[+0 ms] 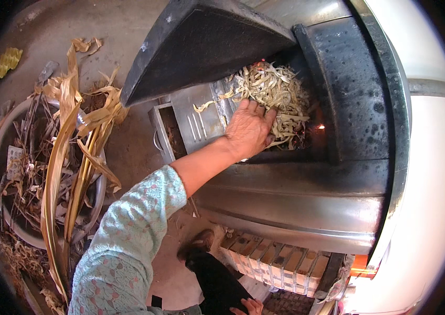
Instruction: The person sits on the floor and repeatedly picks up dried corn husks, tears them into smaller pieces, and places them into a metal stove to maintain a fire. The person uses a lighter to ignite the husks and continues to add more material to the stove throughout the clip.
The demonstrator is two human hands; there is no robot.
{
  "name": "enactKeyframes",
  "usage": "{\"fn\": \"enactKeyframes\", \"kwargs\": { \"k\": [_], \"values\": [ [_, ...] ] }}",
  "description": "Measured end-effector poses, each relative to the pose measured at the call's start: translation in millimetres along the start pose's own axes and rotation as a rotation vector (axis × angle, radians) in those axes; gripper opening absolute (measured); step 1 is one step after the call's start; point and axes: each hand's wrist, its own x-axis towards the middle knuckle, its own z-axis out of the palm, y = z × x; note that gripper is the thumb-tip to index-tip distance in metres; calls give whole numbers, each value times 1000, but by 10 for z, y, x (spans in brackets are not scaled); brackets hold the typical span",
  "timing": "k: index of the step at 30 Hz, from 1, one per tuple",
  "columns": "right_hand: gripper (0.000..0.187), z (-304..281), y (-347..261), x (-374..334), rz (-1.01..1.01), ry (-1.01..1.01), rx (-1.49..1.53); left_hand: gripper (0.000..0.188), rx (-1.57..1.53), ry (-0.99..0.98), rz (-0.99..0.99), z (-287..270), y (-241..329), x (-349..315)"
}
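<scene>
My left hand [248, 126] reaches into the mouth of a metal stove [285, 205], palm down. Its fingers are apart and press against a pile of dry, pale corn husks [277, 89]; the fingertips are partly lost among them. Small orange embers glow beneath and beside the husks, with a bright spot at the right. Low in the picture, my right hand [248, 306] rests by my dark trouser leg, fingers apart, holding nothing I can see. It is partly cut off by the lower edge.
A thick black stove door [206, 52] stands open above the hand. At left, a round basin [10, 210] holds twigs and scraps, with long dry corn stalks [57, 178] across it. A brick base [275, 262] supports the stove. A yellow wrapper [2, 68] lies far left.
</scene>
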Motion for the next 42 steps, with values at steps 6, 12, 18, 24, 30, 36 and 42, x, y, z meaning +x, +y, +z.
{"fn": "enactKeyframes", "kwargs": {
  "k": [6,12,18,24,30,36,42],
  "values": [
    [36,7,8,1,0,16,14,81,158,-48,-38,124,87,138],
    [37,22,38,-12,-10,29,8,69,260,-85,-75,225,110,277],
    [37,26,52,4,-14,31,15,40,259,-151,-120,337,45,435],
    [37,47,63,-35,3,19,1,26,105,-149,-129,105,-11,469],
    [37,49,74,-40,4,24,-2,27,32,-109,-165,-25,-56,480],
    [38,48,92,-62,-2,15,-11,24,-5,-22,-143,-41,-40,485],
    [37,59,97,-69,-6,19,-5,33,-67,122,-191,53,-47,488]
  ]
}}
